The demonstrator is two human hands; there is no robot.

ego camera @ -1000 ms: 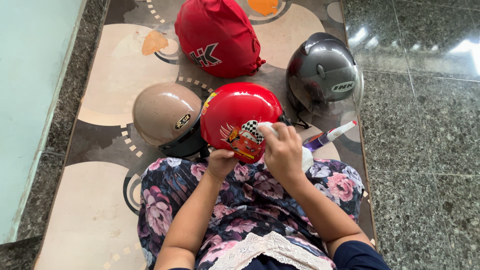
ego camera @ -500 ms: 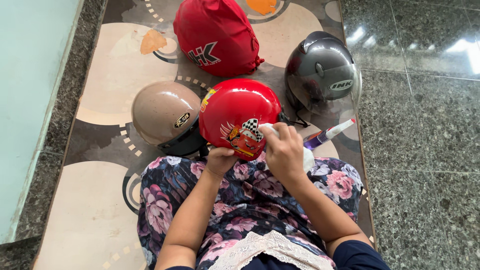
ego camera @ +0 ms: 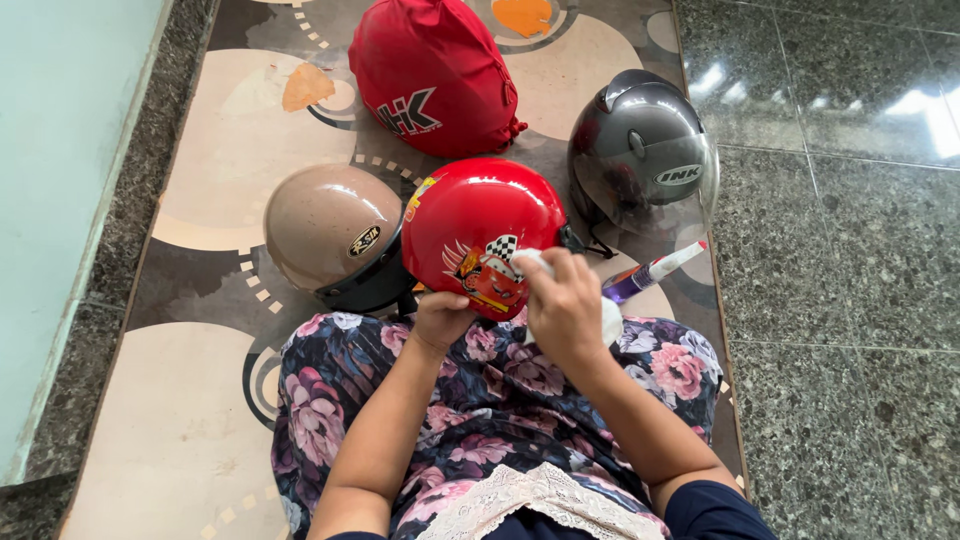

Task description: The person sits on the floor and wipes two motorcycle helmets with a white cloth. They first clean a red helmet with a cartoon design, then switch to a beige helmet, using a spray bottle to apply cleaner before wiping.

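Head view: left hand point(ego camera: 441, 318) cups red helmet point(ego camera: 480, 225); right hand point(ego camera: 566, 310) clutches white cloth point(ego camera: 611, 321); tan helmet point(ego camera: 335, 233) alongside.

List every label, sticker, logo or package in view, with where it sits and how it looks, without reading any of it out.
Red helmet: cartoon car sticker with chequered flag on its near side, beside the right hand.
Tan helmet: small dark oval badge with pale lettering.
Grey helmet: white oval logo on the visor side.
Red bag: large white and black lettering.
Spray bottle: purple label, white nozzle, lying on the mat.
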